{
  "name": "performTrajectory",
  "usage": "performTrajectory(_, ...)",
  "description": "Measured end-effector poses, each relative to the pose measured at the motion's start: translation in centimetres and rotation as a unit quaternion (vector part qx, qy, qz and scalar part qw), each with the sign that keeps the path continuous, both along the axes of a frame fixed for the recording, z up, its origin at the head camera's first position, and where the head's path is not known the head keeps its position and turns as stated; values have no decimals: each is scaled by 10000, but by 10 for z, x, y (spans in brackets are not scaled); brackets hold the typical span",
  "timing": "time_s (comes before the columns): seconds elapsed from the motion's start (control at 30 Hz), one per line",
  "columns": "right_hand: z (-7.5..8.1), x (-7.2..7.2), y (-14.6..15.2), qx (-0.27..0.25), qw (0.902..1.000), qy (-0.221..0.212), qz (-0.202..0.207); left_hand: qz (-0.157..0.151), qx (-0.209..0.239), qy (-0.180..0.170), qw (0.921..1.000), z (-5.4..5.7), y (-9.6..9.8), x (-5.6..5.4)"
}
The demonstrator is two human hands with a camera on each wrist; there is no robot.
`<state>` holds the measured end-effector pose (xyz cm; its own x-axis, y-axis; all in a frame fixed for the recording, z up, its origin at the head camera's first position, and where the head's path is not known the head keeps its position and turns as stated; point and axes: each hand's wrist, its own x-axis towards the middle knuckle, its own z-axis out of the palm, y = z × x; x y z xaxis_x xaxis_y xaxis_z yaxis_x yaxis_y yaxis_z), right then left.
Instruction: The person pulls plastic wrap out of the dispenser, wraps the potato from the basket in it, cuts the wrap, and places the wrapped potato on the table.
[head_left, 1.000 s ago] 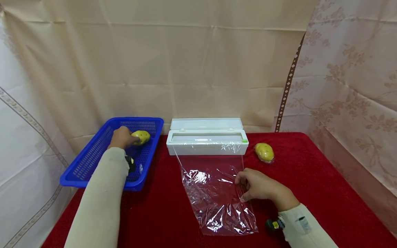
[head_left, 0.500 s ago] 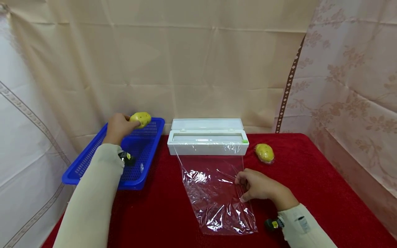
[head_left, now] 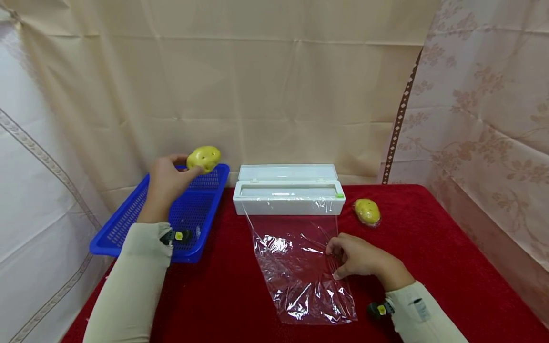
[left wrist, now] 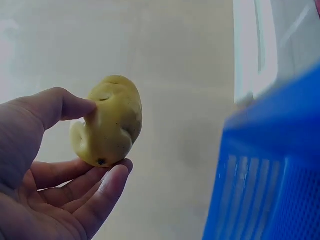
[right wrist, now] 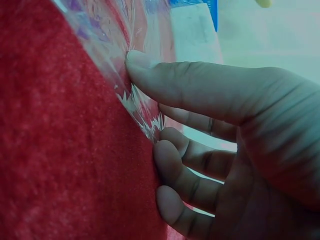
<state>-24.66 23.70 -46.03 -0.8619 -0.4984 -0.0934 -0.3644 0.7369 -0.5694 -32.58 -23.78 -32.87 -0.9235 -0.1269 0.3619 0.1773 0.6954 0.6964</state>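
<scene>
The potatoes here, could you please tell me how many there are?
2: one potato in the left hand by the blue basket, a second potato on the red cloth beside the white box. Others may be hidden behind the left arm.

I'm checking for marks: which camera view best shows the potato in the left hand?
The left wrist view: the potato looks largest, its dimples and dark spot clear. The head view shows it smaller; the right wrist view, only a yellow sliver, perhaps it.
</scene>
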Motion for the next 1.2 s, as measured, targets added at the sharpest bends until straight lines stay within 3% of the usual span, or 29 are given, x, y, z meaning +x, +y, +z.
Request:
performTrajectory(0.13, 1, 0, 0, 6, 10000, -13, 15, -114, -11, 229, 9997, -3, 20, 18)
performTrajectory(0.33, 1, 0, 2, 14, 10000, 7, 36, -543, 83, 422, 9976, -15, 51, 33)
performTrajectory(0.53, 0, 0, 2, 3, 10000, 35, 48, -1099, 274, 281, 9932, -38, 84, 49)
performTrajectory(0.7, 1, 0, 1, -3, 10000, 5, 43, -1579, 258, 184, 9869, -63, 110, 53)
performTrajectory(0.9, 2, 0, 2, 65, 9999, 56, 53, -2111, 34, 20, 9775, -92, 144, 56)
performTrajectory(1.2, -2, -2, 2, 109, 9999, 42, 44, -3018, -337, -350, 9521, -123, 182, 67)
